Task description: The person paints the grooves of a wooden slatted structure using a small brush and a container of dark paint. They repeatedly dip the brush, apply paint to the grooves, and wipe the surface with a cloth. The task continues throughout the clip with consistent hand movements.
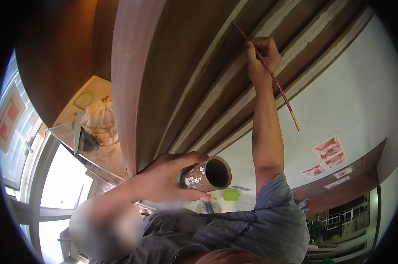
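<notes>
My right hand (263,56) reaches up and pinches a thin paintbrush (278,86) with a red, gold-ended handle. The bristle tip rests against, or very close to, a brown grooved moulding (215,59) with pale raised strips running along it. Lower down, my left hand (167,178) is wrapped round a brown cylindrical cup (196,176) spattered with white paint. The cup is tilted, its round mouth toward the camera; the inside is too dark to tell what it holds.
A smooth pinkish-brown edge panel (129,66) borders the moulding. To the left, a crumpled stained cloth (100,115) lies on a yellowish surface, near windows. A pale wall (347,95) bears red pictures. A green container (230,194) sits below the cup, and a white ladder (345,216) lies farther off.
</notes>
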Motion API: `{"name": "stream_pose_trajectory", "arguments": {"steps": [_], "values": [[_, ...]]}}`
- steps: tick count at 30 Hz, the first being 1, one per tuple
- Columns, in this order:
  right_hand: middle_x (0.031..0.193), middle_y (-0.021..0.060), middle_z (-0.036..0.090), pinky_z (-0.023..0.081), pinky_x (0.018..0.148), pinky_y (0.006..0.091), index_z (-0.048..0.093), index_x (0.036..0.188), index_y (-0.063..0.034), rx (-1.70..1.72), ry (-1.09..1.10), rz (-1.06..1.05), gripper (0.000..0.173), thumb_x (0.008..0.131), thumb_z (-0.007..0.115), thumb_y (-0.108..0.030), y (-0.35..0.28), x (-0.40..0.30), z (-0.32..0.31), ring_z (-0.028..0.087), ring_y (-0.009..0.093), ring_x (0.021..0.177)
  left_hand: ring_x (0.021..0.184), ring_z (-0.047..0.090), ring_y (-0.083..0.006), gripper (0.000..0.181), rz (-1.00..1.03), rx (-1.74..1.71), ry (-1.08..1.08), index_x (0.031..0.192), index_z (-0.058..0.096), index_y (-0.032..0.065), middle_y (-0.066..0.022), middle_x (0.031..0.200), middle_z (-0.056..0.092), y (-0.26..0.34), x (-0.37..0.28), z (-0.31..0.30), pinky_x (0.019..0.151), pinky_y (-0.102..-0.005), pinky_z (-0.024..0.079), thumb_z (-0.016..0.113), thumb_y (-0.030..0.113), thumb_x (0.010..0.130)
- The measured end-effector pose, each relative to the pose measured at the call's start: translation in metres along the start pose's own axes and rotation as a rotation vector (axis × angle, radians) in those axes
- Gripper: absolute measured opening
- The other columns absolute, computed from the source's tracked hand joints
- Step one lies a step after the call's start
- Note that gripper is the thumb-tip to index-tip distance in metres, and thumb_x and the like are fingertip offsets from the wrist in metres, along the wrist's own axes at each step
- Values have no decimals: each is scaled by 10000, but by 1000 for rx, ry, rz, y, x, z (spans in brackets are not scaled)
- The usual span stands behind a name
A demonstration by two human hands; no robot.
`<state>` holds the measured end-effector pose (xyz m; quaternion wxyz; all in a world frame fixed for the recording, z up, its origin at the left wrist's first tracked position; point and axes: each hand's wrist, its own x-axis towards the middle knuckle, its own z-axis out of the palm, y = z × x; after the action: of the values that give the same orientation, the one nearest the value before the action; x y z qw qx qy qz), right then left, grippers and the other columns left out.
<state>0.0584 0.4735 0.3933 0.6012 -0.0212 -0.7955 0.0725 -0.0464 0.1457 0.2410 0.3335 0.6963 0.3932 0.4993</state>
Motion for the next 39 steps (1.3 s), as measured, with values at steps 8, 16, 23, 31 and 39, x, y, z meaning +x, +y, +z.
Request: {"name": "stream_pose_trajectory", "arguments": {"steps": [8, 16, 23, 31, 39], "values": [[757, 29, 692, 501, 649, 258, 661, 870, -26, -27, -33, -11, 195, 900, 806, -154, 2, -2, -1, 607, 83, 698, 1140, 719, -384, 825, 40, -4, 35, 1366, 603, -12, -235, 1200, 723, -5, 0, 3, 975, -417, 564, 936, 470, 785], [752, 34, 690, 503, 652, 260, 677, 870, -28, -54, -71, 4, 169, 886, 805, -136, 0, -9, -1, 611, 90, 690, 1126, 726, -380, 814, 54, 17, 73, 1353, 606, -22, -232, 1185, 728, -11, -1, 5, 957, -412, 569, 947, 446, 780], [753, 47, 696, 514, 654, 273, 680, 858, -28, -60, -105, 11, 169, 881, 805, -139, 2, -20, 1, 632, 108, 684, 1124, 733, -357, 792, 54, 30, 76, 1352, 611, -21, -221, 1185, 732, -12, -1, 6, 960, -405, 570, 949, 419, 786], [749, 69, 696, 522, 645, 281, 676, 859, -27, -140, -163, 40, 154, 869, 801, -117, -9, -35, 2, 665, 130, 681, 1131, 731, -344, 776, 48, 28, 82, 1349, 616, -17, -210, 1198, 727, -11, -1, 6, 963, -403, 568, 945, 412, 793], [758, 85, 687, 539, 640, 314, 672, 847, -37, -155, -201, 10, 149, 835, 810, -90, -9, -49, 7, 687, 174, 700, 1162, 716, -345, 798, -12, 21, 69, 1357, 615, -13, -207, 1228, 719, -11, -3, 6, 985, -406, 554, 949, 431, 784]]}}
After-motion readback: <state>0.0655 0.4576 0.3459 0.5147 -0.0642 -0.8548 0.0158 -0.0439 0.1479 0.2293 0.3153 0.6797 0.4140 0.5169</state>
